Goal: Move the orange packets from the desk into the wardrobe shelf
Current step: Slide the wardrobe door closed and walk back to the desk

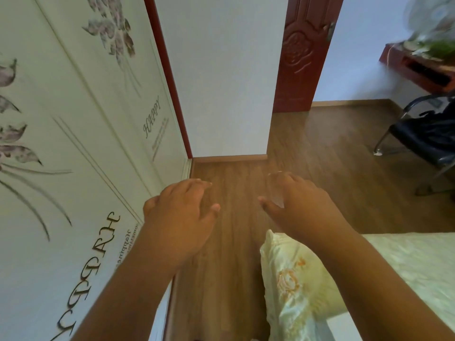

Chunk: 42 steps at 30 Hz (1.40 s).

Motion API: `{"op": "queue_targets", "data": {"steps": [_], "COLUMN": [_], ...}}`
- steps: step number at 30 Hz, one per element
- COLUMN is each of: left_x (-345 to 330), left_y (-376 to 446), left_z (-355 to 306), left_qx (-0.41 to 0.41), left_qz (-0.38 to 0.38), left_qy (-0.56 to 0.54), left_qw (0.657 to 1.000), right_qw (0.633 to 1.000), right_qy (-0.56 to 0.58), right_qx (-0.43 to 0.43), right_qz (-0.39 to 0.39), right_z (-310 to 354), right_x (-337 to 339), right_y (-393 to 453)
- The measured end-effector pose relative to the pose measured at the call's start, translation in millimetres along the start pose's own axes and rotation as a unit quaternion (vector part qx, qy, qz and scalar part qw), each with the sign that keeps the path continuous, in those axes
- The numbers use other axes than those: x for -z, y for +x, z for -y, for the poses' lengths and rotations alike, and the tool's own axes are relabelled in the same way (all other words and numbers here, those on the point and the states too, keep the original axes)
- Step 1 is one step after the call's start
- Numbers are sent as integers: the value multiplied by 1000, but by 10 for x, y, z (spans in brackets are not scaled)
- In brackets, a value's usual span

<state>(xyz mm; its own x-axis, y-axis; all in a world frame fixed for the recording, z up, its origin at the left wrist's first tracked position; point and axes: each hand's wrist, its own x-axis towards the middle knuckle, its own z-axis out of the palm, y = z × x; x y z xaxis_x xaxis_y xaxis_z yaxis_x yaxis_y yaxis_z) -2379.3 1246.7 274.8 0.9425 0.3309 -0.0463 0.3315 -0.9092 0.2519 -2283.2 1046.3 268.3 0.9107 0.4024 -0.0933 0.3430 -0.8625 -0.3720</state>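
My left hand and my right hand are stretched out side by side over the wooden floor, palms down, fingers loosely spread, holding nothing. The wardrobe fills the left side, its white sliding doors printed with flowers and the word HAPPY, and they look closed. A red-brown desk stands at the far right, blurred, with green and white things on top. No orange packets can be made out in this view.
A bed with a pale floral cover juts in at the lower right. A black chair stands in front of the desk. A red-brown door is open beyond a white wall corner. Wooden floor runs between wardrobe and bed.
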Motion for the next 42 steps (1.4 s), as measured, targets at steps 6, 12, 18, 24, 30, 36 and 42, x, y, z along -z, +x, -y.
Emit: {"op": "queue_targets", "data": {"steps": [6, 12, 18, 24, 30, 36, 42], "left_x": [-75, -163, -80, 37, 35, 69, 26], "left_y": [702, 1571, 2673, 3649, 4328, 5074, 5922], "left_z": [-189, -269, -182, 69, 314, 423, 344], "left_qx": [-28, -63, -113, -146, -155, -136, -105], "left_qz": [11, 47, 76, 87, 114, 101, 81], "left_qy": [2, -18, -29, -41, -33, -28, -10], "left_qw": [1000, 997, 990, 985, 981, 985, 991], "right_qw": [999, 996, 986, 979, 980, 984, 989], "right_qy": [4, -13, -32, -25, -15, 12, 28], "right_qx": [-40, -92, -163, -198, -198, -178, -141], "right_qz": [-3, -7, -21, -34, -2, -21, -21], "right_z": [-293, -403, -242, 132, 299, 276, 96], "right_x": [87, 179, 251, 286, 112, 125, 67], "right_y": [513, 1072, 1897, 2771, 3416, 4289, 5334]}}
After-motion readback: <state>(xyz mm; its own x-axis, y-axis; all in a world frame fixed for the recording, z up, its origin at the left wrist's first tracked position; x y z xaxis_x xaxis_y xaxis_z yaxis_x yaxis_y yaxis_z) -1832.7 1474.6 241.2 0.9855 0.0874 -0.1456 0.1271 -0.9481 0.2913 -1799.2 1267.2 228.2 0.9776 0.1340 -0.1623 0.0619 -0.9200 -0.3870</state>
